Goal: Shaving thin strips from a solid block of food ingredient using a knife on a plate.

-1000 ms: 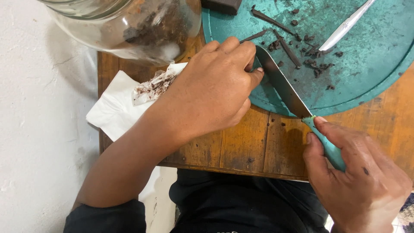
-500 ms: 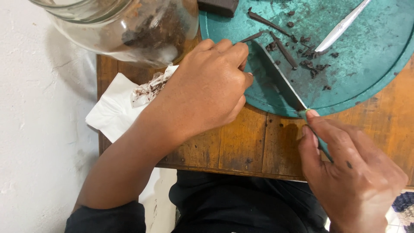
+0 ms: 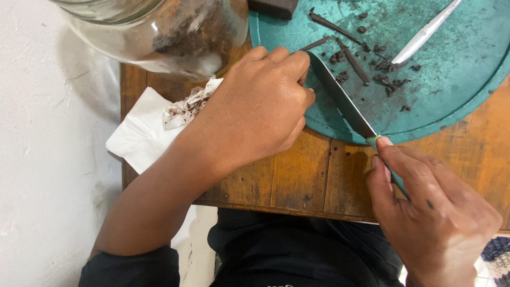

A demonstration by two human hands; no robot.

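My right hand (image 3: pixel 430 212) grips the teal handle of a knife (image 3: pixel 342 101) at the table's near edge. Its blade lies slanted across the near-left rim of a round teal cutting board (image 3: pixel 451 101). My left hand (image 3: pixel 255 111) rests curled at the board's left rim, its fingertips against the blade's tip; whether it holds anything I cannot tell. Dark strips and crumbs (image 3: pixel 361 58) lie scattered on the board beyond the blade.
A large glass jar (image 3: pixel 154 32) with dark residue lies at the far left of the wooden table (image 3: pixel 297 175). A stained white napkin (image 3: pixel 143 127) sits under my left wrist. A second, pale utensil (image 3: pixel 430 32) and a dark block (image 3: pixel 273 6) lie on the board.
My right hand has slid up the knife handle toward the blade and turned it more edge-on. The left hand has stayed at the blade's tip.
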